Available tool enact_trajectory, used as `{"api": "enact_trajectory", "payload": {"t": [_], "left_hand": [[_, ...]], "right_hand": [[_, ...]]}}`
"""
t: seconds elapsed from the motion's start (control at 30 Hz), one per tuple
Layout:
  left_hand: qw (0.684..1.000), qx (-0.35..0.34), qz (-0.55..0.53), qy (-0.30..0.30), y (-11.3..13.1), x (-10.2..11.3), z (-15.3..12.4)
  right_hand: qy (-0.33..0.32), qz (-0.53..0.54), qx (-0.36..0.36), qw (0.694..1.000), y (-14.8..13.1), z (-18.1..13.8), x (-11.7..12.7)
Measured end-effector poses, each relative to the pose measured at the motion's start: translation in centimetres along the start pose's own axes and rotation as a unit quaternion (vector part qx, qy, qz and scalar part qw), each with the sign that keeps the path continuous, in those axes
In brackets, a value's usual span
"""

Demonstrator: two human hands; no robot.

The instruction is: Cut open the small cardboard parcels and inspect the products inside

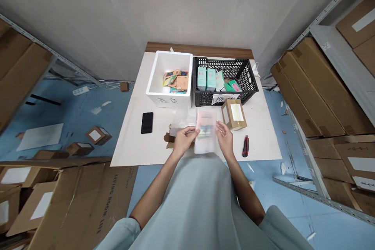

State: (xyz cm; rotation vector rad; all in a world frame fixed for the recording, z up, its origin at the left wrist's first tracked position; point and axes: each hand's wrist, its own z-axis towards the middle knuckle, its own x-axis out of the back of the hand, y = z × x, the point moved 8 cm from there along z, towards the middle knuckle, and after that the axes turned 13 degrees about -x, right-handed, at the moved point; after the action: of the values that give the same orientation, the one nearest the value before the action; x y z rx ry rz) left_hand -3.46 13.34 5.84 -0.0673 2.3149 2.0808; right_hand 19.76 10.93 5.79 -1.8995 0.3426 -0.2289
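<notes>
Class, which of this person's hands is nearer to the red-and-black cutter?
Right. The right hand is a little to the left of the red-and-black cutter; the left hand is farther left, at the translucent pouch's left edge.

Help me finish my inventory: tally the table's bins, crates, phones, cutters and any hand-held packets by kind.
White rectangular foam bin: 1
Black latticed plastic crate: 1
Black rectangular phone: 1
Slim red-and-black cutter: 1
Translucent plastic packet: 1
Total: 5
</notes>
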Motion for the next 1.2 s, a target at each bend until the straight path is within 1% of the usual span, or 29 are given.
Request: {"api": "enact_trajectory", "payload": {"t": [0.03,0.07,0.13,0.2,0.23,0.3,0.37,0.4,0.43,0.47,0.53,0.57,0.6,0.63,0.7,0.77,0.83,0.9,0.97,1.03,1.1,1.2], "left_hand": [[1.000,-0.018,0.019,0.014,0.1,0.1,0.1],[0.999,-0.036,0.032,0.023,0.2,0.1,0.1],[0.997,-0.070,0.032,0.023,0.4,-0.6,-0.1],[0.995,-0.094,0.027,-0.008,0.4,-1.9,-0.6],[0.994,-0.102,0.031,-0.031,0.5,-2.7,-1.0],[0.990,-0.109,0.044,-0.080,0.3,-4.0,-1.8],[0.986,-0.112,0.044,-0.117,0.2,-4.9,-2.4],[0.984,-0.116,0.040,-0.126,0.2,-5.0,-2.5],[0.984,-0.123,0.040,-0.125,0.2,-4.8,-2.4],[0.984,-0.131,0.046,-0.110,0.2,-4.4,-2.2],[0.987,-0.137,0.067,-0.049,0.2,-2.9,-1.6],[0.989,-0.128,0.072,-0.021,0.1,-2.2,-1.3],[0.991,-0.111,0.070,-0.007,-0.1,-1.7,-1.1],[0.994,-0.087,0.061,-0.008,-0.4,-1.4,-1.0],[0.998,-0.038,0.036,-0.034,-0.7,-1.5,-1.0],[0.999,-0.017,0.014,-0.042,-0.4,-1.4,-1.2],[0.999,-0.017,-0.016,-0.023,0.3,-1.1,-1.3],[0.998,0.002,-0.065,-0.015,0.6,-1.2,-1.5],[0.993,0.037,-0.111,-0.033,0.6,-1.8,-1.8],[0.988,0.056,-0.133,-0.060,0.8,-2.6,-2.0],[0.985,0.053,-0.143,-0.076,1.4,-3.1,-2.0],[0.981,0.052,-0.173,-0.073,2.0,-3.3,-2.1]], "right_hand": [[0.020,-0.014,0.016,1.000,-0.1,-0.1,0.2],[0.023,-0.021,0.024,0.999,-0.2,-0.3,0.0],[-0.016,-0.018,0.015,1.000,0.1,-0.8,-1.2],[-0.060,-0.009,-0.003,0.998,0.6,-1.4,-2.7],[-0.069,-0.012,-0.008,0.997,0.7,-1.7,-3.2],[-0.058,-0.032,-0.009,0.998,0.9,-1.7,-3.4],[-0.034,-0.059,-0.010,0.998,0.9,-1.4,-2.8],[-0.028,-0.064,-0.012,0.997,0.8,-1.2,-2.3],[-0.026,-0.059,-0.015,0.998,0.8,-1.0,-1.9],[-0.030,-0.045,-0.020,0.998,0.7,-0.8,-1.5],[-0.052,0.010,-0.043,0.998,0.5,-0.8,-1.1],[-0.069,0.045,-0.060,0.995,0.4,-0.9,-1.1],[-0.086,0.080,-0.079,0.990,0.4,-1.1,-1.2],[-0.104,0.111,-0.097,0.984,0.3,-1.3,-1.4],[-0.130,0.151,-0.125,0.972,0.1,-1.6,-1.7],[-0.142,0.164,-0.134,0.967,-0.1,-1.8,-1.9],[-0.142,0.157,-0.134,0.968,-0.2,-1.7,-1.8],[-0.137,0.140,-0.129,0.972,-0.1,-1.6,-1.7],[-0.132,0.118,-0.128,0.976,0.1,-1.4,-1.6],[-0.130,0.097,-0.129,0.978,0.4,-1.2,-1.7],[-0.127,0.082,-0.130,0.980,0.6,-1.1,-1.8],[-0.125,0.074,-0.126,0.981,0.8,-0.8,-1.9]]}}
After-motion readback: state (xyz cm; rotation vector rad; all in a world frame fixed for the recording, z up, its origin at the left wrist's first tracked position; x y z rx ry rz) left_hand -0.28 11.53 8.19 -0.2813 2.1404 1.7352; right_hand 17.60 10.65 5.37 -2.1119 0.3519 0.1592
